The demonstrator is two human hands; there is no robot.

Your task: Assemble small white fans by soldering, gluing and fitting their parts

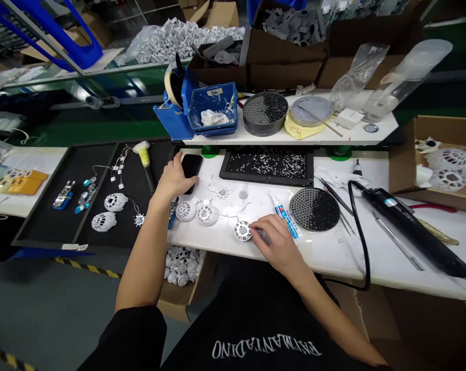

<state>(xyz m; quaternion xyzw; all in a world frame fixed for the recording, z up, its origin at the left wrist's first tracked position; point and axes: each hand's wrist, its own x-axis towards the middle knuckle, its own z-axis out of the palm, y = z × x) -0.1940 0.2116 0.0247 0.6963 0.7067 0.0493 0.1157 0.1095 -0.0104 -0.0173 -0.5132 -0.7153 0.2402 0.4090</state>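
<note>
My left hand (pixel 176 179) rests by a black phone (pixel 192 170), its fingers apart and its thumb at the phone's lower edge. My right hand (pixel 275 241) pinches the edge of a small white spoked ring (pixel 242 231) with a wire, lying on the white table (pixel 217 242). Two white perforated shells (pixel 186 211) sit side by side between the hands. Above the ring is a small round disc (pixel 243 194), and another spoked part (pixel 222 192) with a wire lies to its left. A blue and white glue tube (pixel 287 219) lies just beyond my right hand.
A round dish of black bits (pixel 314 208), tweezers (pixel 335 196) and a black corded tool (pixel 414 232) are on the right. A black tray (pixel 89 190) with shells and a yellow-headed hammer (pixel 143 154) is left. A raised white shelf (pixel 236 136) carries a blue bin (pixel 213 109).
</note>
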